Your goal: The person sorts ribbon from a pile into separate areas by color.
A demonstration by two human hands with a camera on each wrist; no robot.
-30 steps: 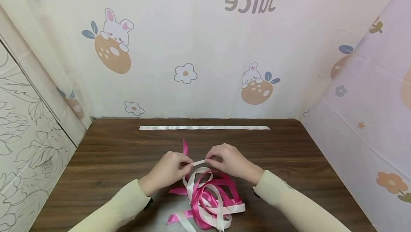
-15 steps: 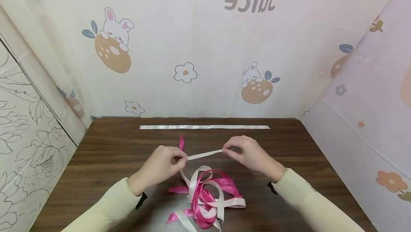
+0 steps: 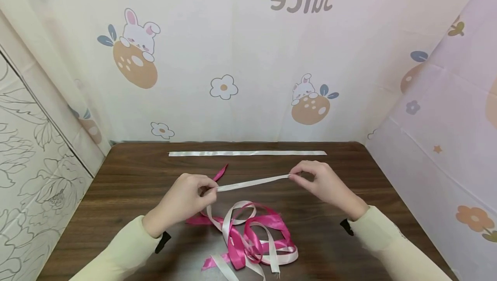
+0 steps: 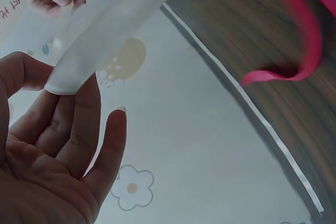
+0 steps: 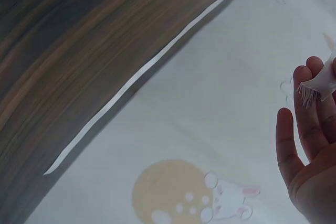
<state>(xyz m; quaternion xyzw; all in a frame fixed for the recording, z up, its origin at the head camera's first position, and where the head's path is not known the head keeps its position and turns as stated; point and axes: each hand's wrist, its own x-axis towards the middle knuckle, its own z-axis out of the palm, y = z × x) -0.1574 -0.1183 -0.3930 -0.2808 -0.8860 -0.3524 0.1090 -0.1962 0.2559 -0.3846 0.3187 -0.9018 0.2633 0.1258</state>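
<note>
A white ribbon point(image 3: 252, 182) is stretched between both hands above the table. My left hand point(image 3: 184, 197) pinches it between thumb and forefinger; in the left wrist view the ribbon point(image 4: 115, 30) runs up from those fingertips. At its other end, my right hand point(image 3: 324, 186) pinches the tip, and the right wrist view shows that frayed end point(image 5: 317, 85) poking past the fingers. Below the hands lies a loose tangle of pink ribbon point(image 3: 237, 248) and white ribbon. One strand of white trails down from the left hand to the tangle. A pink tail point(image 3: 221, 172) shows just beyond the left hand.
A separate straight white ribbon strip point(image 3: 248, 153) lies flat along the back edge of the dark wooden table point(image 3: 128, 173). Behind the table hangs a printed curtain point(image 3: 256, 112), with further printed fabric at the left and right sides.
My hands have drawn apart, the right moving right and away, the left moving left. The white span between them has grown longer. The tangle has shifted and loosened slightly.
</note>
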